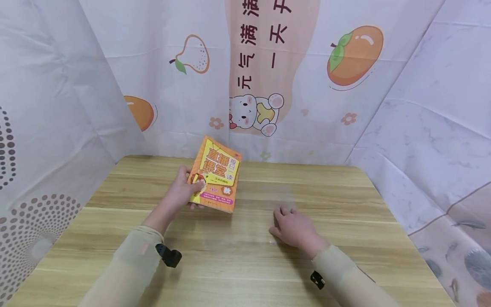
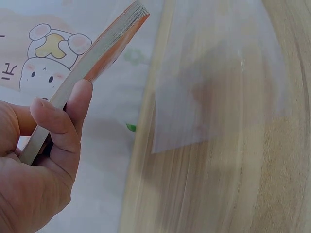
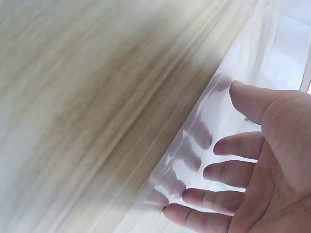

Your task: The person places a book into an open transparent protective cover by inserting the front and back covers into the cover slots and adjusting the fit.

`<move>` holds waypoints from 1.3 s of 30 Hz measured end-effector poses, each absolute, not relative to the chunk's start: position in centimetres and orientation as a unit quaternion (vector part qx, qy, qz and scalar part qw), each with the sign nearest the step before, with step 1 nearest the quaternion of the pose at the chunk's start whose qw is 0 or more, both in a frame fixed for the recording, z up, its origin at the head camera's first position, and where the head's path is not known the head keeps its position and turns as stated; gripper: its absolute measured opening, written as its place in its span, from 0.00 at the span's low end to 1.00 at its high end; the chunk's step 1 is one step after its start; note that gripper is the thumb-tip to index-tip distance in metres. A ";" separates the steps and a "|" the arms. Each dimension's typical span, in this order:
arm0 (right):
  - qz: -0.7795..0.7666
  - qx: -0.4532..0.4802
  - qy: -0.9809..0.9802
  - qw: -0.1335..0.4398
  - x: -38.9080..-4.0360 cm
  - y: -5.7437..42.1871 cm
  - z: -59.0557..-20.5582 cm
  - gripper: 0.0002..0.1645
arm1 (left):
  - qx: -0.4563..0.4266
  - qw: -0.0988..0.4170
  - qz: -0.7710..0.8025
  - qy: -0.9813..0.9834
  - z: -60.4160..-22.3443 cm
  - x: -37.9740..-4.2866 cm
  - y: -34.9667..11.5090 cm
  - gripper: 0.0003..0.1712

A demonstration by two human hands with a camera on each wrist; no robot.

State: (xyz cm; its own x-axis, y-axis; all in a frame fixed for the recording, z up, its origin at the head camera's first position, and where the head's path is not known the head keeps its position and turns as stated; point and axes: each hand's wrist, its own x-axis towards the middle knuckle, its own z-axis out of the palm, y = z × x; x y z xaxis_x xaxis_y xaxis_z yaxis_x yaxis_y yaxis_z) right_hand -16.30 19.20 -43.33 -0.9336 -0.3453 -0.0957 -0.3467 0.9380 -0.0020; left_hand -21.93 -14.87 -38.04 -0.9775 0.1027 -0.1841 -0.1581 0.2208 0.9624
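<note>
In the head view my left hand (image 1: pixel 179 189) holds an orange and yellow paperback book (image 1: pixel 216 177) by its left side, thumb on the front cover. The book is tilted, cover facing up toward me. The left wrist view shows its page edge (image 2: pixel 80 77) between the thumb and fingers of the left hand (image 2: pixel 46 160). A clear plastic sheet or sleeve (image 2: pixel 218 102) lies on the table, faint in the head view. My right hand (image 1: pixel 294 228) is low over the table at that plastic. Its fingers (image 3: pixel 231 172) are spread and relaxed near the plastic's edge, contact unclear.
The wood-grain table (image 1: pixel 253 273) extends around both hands. A white curtain (image 1: pixel 153 25) with fruit and cartoon prints hangs behind it, and pale patterned fabric (image 1: pixel 441 128) borders the right side.
</note>
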 end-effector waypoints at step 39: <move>-0.140 -0.157 0.976 0.058 -17.8 24.7 -43.0 0.34 | 0.010 0.151 0.654 0.741 -38.9 -20.9 -10.4 0.26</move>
State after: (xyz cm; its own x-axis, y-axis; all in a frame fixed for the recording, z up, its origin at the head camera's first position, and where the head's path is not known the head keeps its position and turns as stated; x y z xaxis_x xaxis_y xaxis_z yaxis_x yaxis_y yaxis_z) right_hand -17.76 24.72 -43.04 -0.9441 -0.3223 -0.0691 -0.2900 0.9117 -0.2910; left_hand -20.88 -10.36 -38.85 -0.9542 0.2122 -0.2111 -0.1832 0.1438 0.9725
